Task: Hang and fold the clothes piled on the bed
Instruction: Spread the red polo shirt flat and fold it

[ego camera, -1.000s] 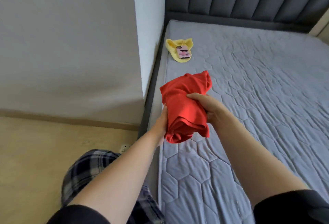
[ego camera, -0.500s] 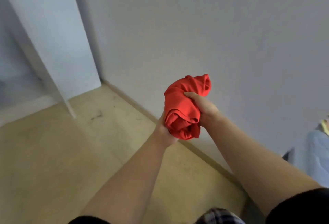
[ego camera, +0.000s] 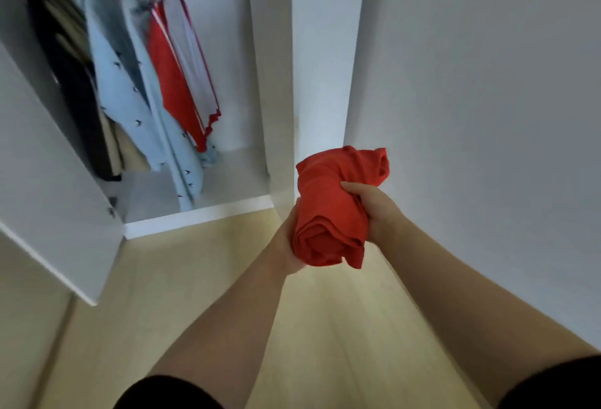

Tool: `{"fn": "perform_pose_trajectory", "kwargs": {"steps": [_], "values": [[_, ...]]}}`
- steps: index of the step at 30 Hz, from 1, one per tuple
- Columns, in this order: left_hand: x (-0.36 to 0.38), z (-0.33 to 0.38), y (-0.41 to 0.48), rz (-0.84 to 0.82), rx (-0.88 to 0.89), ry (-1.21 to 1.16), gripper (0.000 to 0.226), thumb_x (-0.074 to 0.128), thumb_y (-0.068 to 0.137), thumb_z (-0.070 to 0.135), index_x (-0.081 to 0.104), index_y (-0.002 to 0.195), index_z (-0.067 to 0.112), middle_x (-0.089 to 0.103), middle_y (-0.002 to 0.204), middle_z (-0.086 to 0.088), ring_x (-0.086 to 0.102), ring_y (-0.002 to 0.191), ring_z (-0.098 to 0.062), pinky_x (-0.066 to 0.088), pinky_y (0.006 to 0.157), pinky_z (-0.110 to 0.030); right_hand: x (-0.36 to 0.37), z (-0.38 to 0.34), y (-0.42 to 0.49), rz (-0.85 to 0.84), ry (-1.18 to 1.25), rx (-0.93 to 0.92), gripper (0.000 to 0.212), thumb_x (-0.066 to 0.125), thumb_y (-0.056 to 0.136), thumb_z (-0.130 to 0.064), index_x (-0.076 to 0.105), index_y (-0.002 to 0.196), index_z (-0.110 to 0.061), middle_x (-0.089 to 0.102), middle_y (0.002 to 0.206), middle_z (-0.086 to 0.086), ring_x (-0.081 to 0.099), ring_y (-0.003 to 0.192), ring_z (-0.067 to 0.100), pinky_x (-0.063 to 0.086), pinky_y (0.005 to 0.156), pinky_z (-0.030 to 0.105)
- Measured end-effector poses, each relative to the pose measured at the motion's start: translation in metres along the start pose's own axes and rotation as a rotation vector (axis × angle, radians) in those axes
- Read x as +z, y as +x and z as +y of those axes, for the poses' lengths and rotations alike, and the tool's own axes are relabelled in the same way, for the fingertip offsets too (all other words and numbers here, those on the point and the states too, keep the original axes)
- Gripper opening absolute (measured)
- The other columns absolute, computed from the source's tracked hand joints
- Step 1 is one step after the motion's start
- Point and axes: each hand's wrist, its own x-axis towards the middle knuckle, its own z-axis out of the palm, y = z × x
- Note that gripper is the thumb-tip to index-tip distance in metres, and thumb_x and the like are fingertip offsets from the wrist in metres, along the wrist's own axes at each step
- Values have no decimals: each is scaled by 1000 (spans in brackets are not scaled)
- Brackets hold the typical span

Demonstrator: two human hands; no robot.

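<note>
A folded, rolled-up red garment (ego camera: 328, 207) is held in front of me at chest height with both hands. My right hand (ego camera: 374, 207) grips it from the right side, thumb across the front. My left hand (ego camera: 287, 246) holds it from the left and underneath, mostly hidden behind the cloth. The bed is out of view.
An open white wardrobe (ego camera: 260, 89) stands ahead on the left, with several hung clothes: a dark one (ego camera: 74, 83), a light blue one (ego camera: 130, 99), a red and white one (ego camera: 182, 60). Its open door (ego camera: 55, 207) juts out at left. A grey wall (ego camera: 471, 115) runs along the right; wooden floor (ego camera: 325, 327) lies below.
My view has swung left from the bed past the bare wall to the open wardrobe. Both hands have kept the same hold on the red garment.
</note>
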Motion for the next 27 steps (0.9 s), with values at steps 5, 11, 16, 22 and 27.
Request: {"fn": "perform_pose_trajectory", "kwargs": {"steps": [5,11,16,22,27], "values": [[-20,174,-113,51,155,7,41,73,75,41,73,104,12,72,102,-12,71,85,-28,58,76,-43,153,-126,-35,-75,-179,-36,31,60,90,-13,56,120,-2,69,85,13,67,68,24,56,54,30],[-15,357,-219,185,266,199,43,71,68,16,61,109,8,73,92,-16,71,74,-30,59,64,-40,293,-230,-49,-199,-248,-291,37,55,96,-22,50,131,-8,65,98,4,64,79,16,53,54,23],[-19,459,-242,210,351,320,12,55,86,8,63,96,4,71,80,-17,69,65,-30,59,59,-39,370,-269,-22,-281,-196,-349,41,52,97,-19,47,135,-6,61,122,17,64,83,19,52,72,33],[-37,556,-203,229,501,258,9,52,86,7,60,85,6,62,82,-14,62,67,-27,55,66,-33,441,-306,55,-511,-32,-153,33,68,82,-27,67,107,-6,73,90,18,72,72,31,57,53,37],[-51,662,-159,277,570,233,27,50,87,7,64,65,4,64,63,-12,63,52,-25,53,52,-30,507,-354,133,-619,-72,-120,48,75,70,-22,64,114,-7,70,102,22,71,84,36,58,65,44]]}}
